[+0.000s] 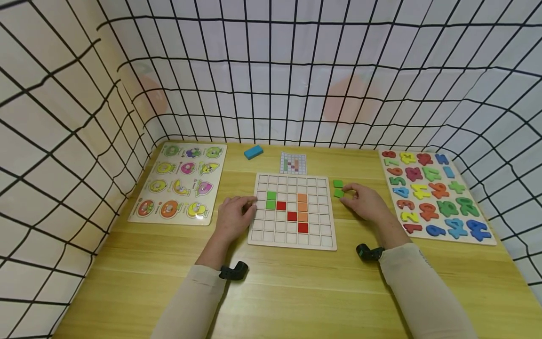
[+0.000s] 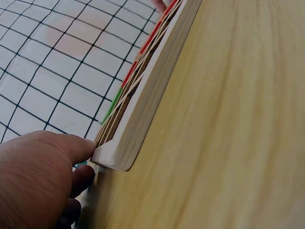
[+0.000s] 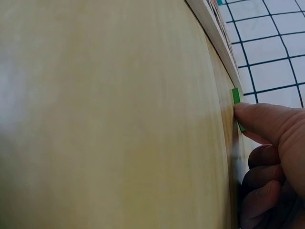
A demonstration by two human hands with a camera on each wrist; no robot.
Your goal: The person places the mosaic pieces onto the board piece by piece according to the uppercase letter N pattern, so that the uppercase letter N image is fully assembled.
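A white wooden grid board [image 1: 313,235] lies mid-table. On it are two green tiles [image 1: 271,199], three red tiles [image 1: 291,216] and a column of orange tiles [image 1: 302,207]. My left hand [image 1: 234,216] rests at the board's left edge; in the left wrist view its thumb [image 2: 78,147] touches the corner, the other fingers loosely bent below. Right of the board, my right hand [image 1: 366,203] pinches a green square tile [image 3: 236,96] between thumb and index finger, low over the table. Just behind it lies another green tile [image 1: 338,183].
A printed pattern card [image 1: 293,164] lies behind the board, with a blue block [image 1: 253,152] to its left. A fruit puzzle board [image 1: 178,183] stands at left, a number puzzle board [image 1: 440,197] at right. Black wire mesh [image 1: 271,61] encloses the table's back and sides.
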